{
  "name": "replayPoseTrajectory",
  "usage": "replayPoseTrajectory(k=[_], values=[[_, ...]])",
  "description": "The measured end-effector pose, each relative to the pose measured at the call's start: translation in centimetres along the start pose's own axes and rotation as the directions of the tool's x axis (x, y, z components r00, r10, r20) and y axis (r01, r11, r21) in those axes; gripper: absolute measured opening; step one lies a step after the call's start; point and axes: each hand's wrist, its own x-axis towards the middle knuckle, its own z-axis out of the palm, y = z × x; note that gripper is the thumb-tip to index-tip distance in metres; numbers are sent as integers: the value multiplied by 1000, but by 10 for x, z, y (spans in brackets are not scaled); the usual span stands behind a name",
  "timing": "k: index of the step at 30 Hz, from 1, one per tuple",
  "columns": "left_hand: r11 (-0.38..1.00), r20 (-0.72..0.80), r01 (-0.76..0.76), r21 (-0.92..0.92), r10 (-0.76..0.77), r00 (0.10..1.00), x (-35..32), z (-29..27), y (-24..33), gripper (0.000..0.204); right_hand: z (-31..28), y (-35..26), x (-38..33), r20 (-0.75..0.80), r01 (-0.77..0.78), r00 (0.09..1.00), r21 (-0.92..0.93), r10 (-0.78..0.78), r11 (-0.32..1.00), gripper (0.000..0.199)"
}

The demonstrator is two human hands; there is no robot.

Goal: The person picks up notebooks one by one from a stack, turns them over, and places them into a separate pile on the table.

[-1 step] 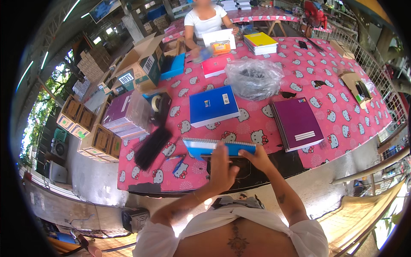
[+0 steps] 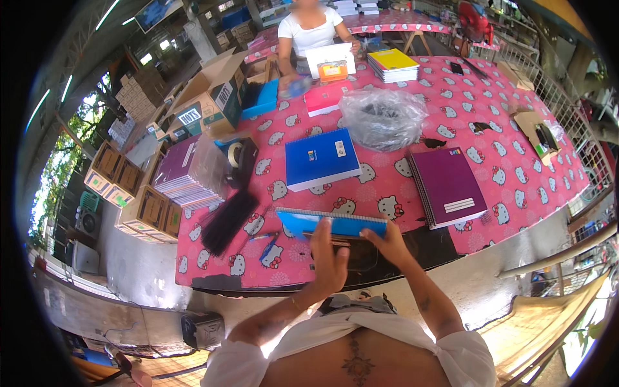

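A light-blue spiral notebook [image 2: 351, 227] is held tilted at the table's near edge, its wire coil along the far, upper side. My right hand [image 2: 385, 241] grips its right end, thumb on the blue cover. My left hand [image 2: 327, 258] is at the notebook's near side, fingers stretched out and thumb apart; whether the fingertips press on it, I cannot tell. Just beyond lies a stack of dark-blue notebooks [image 2: 322, 158]. Purple spiral notebooks [image 2: 448, 187] are stacked to the right. A bundle of thin black strands [image 2: 227, 222] and blue pens [image 2: 267, 248] lie to the left.
Plastic-wrapped purple notebooks [image 2: 187, 171], a tape roll [image 2: 235, 155] and open cartons [image 2: 209, 97] line the left side. A clear plastic bag [image 2: 383, 119] holds dark coils. Across the pink table [image 2: 509, 148], a person [image 2: 313, 32] handles items near red and yellow notebooks [image 2: 393, 61].
My left hand has shifted slightly left and lower against the notebook. More of the notebook's blue cover shows at its left end. My right hand keeps its grip.
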Motion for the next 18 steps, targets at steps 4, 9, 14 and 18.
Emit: replayPoseTrajectory(k=[4,9,14,18], values=[[904,167,377,-202,-348,923,15,-12,-20,68,16,4,-59,194,372,912,-23,-360,928,30],[856,242,517,20,-506,828,23,-48,-130,60,62,15,-27,499,770,626,-518,-599,373,45],[725,226,10,689,-227,947,-47,-89,-216,56,99,4,12,381,630,711,-719,-591,295,50],[717,283,-54,695,-204,937,-45,-114,-204,54,110,-72,34,284,641,645,-707,-710,299,37]])
